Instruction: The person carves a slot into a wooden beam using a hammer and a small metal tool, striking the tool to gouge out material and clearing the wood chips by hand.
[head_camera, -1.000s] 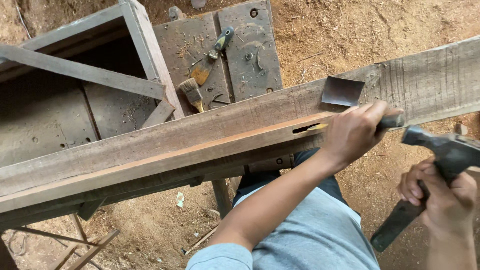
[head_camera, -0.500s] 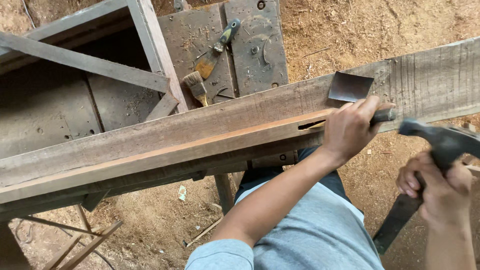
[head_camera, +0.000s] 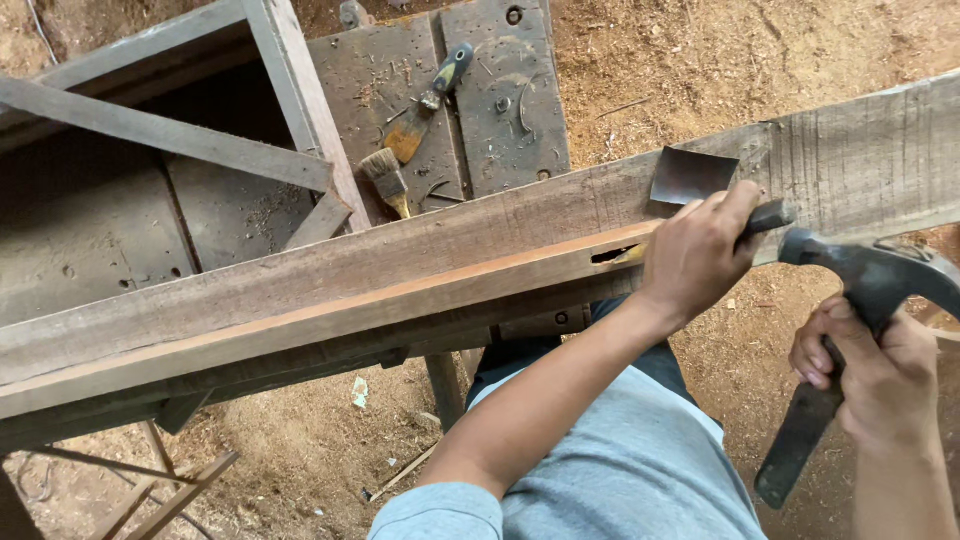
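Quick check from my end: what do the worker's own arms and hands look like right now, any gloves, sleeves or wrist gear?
Both hands are bare, with no gloves. The left hand leads back along a bare forearm to a short light grey-blue sleeve at the upper arm. The right hand and its forearm are bare too; its sleeve lies out of view. No watch, band or ring shows on either.

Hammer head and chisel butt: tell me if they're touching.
Touching, as far as the head view shows: the hammer face sits against the chisel butt with no gap visible. Left hand holds the chisel, right hand the hammer.
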